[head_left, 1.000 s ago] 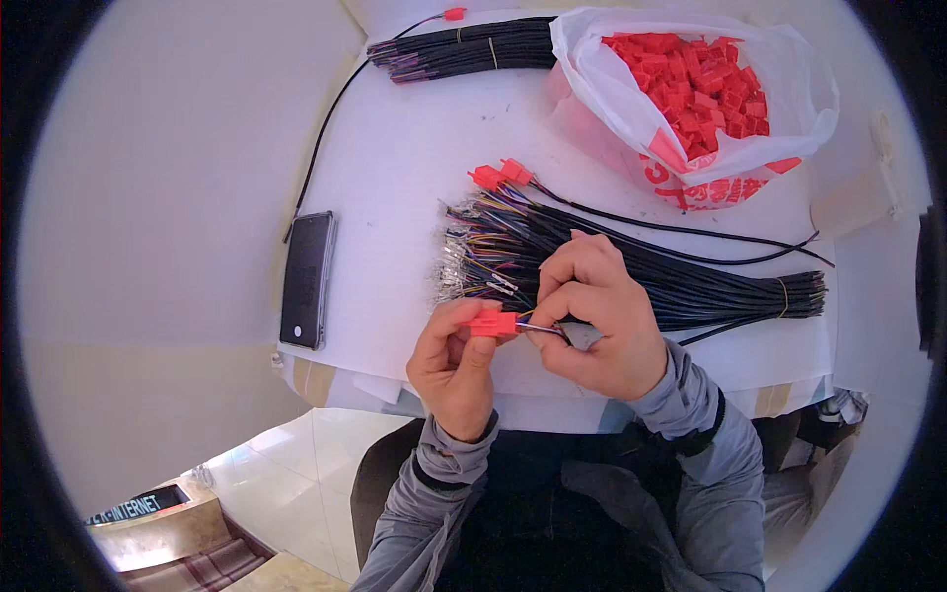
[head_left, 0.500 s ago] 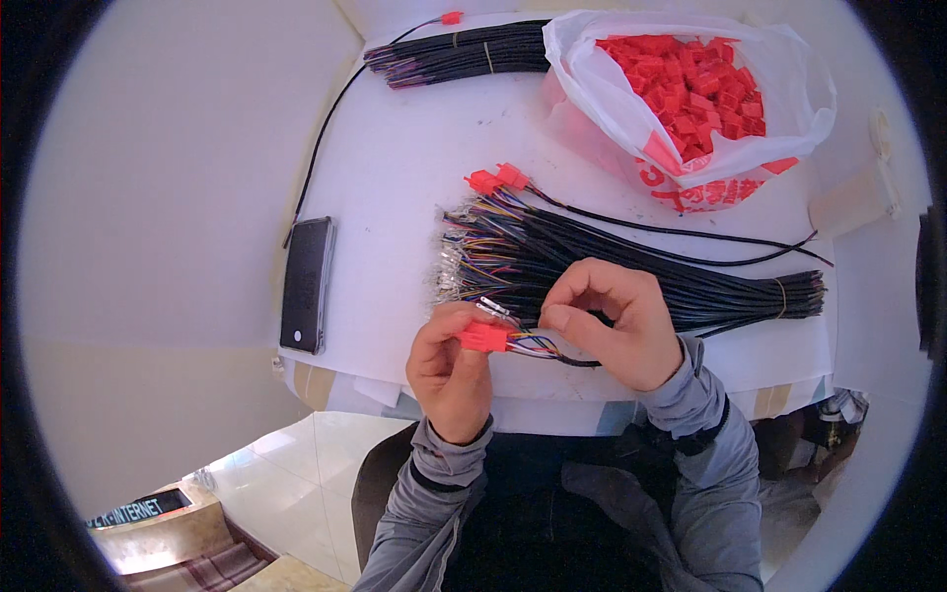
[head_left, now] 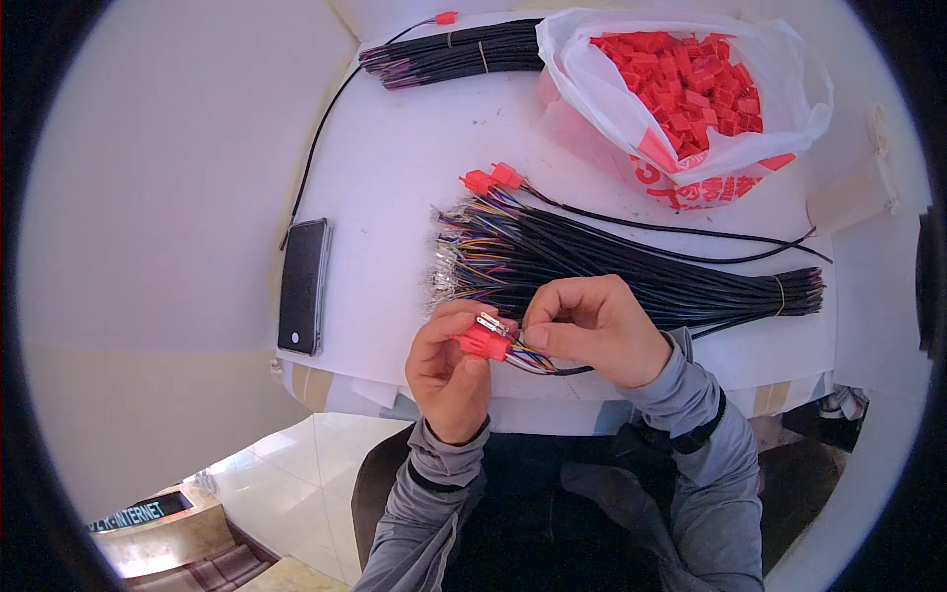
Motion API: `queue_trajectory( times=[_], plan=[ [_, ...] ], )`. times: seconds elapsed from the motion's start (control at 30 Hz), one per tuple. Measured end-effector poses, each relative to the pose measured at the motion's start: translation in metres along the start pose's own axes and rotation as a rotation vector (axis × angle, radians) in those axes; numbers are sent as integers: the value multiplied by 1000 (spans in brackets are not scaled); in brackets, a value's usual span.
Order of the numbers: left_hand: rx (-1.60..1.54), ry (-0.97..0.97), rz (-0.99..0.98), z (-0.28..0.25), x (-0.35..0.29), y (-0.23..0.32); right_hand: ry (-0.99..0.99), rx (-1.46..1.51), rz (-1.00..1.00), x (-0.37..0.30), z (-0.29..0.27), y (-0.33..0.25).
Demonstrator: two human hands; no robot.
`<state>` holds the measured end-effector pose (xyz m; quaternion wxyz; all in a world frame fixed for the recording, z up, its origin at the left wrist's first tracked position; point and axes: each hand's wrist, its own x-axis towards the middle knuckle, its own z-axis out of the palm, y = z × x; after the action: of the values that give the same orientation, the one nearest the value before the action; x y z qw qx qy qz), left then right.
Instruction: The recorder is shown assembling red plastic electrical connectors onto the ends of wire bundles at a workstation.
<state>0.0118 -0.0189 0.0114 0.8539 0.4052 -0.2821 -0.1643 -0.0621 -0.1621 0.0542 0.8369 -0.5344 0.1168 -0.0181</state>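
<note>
Centrally, just below mid-frame: red connector (head_left: 481, 343), gripped by left hand (head_left: 452, 383); right hand (head_left: 590, 329) apparently pinches metal-tipped wires (head_left: 491, 324). Step: seemingly wire insertion; next move calls for aligning tips with connector.

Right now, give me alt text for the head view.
A person's left hand holds a red connector while the right hand pinches metal-tipped wires beside it. On the white table are black cable bundles, a phone at left, and a bag of red housings at upper right.
</note>
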Motion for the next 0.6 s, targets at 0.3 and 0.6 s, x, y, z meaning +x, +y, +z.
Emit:
queue_trajectory(
  times=[0.3, 0.6],
  plan=[
    [40, -27, -4, -3, 1, 0, -71, 5, 68, 2, -3, -1],
    [-43, 26, -21, -2, 2, 1, -16, 42, 11, 2, -3, -2]
  ],
)
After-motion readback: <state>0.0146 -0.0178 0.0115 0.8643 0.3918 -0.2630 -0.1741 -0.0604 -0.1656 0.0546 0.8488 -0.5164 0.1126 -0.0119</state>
